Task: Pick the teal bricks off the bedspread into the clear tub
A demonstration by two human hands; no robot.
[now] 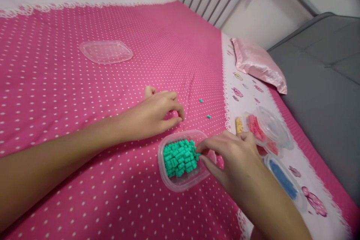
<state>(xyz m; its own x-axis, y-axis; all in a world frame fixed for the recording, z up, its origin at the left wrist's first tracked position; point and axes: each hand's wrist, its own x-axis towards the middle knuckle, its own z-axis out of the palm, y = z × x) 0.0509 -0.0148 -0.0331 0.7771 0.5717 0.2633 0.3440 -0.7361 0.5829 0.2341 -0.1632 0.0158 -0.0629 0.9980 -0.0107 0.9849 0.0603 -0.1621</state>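
A clear plastic container [165, 180] sits on the bed, its left side filled with small green toy bricks [180, 157] in close rows. My right hand [229, 153] reaches over the container's right side, thumb and index finger pinched on a green brick [198, 151] at the edge of the rows. My left hand [160, 112] hovers just behind the container's far rim, fingers curled and thumb tip against the index fingertip. Whatever may be between those tips is too small to make out. Two loose green bricks, one nearer [208, 116] and one farther [200, 100], lie beyond the container.
A clear lid [107, 52] lies on the pink dotted bedspread [56, 82] at the far left. To the right are containers with red pieces [255, 127] and blue pieces [282, 180], plus a yellow piece group [239, 125]. A pink pillow [258, 63] rests by the grey headboard [323, 60].
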